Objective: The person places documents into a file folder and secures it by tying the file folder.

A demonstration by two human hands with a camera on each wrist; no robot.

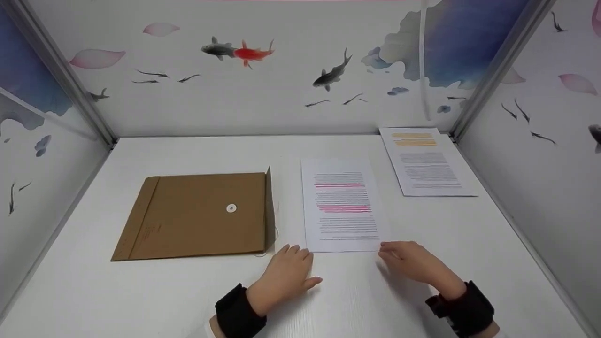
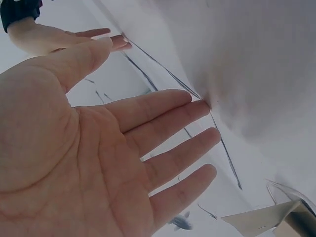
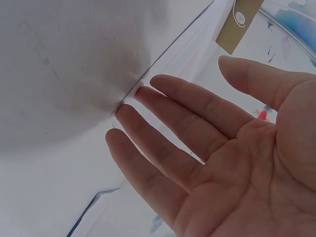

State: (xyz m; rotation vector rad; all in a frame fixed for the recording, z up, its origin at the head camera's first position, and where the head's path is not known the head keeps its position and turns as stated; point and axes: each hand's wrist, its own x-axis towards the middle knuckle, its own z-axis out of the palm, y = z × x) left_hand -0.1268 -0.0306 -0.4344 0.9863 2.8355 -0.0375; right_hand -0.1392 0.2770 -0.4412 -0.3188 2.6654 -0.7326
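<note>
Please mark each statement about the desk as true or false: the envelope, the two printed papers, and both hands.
1. The brown envelope lies left of the sheet with pink highlights. True.
2. The right hand grips a pen. False: its fingers are straight and touch the near right corner of the sheet with pink highlights.
3. The paper with orange highlights lies in the far right corner of the white table. True.
4. The left hand rests on the brown envelope. False: it is at the near left corner of the sheet with pink highlights.
</note>
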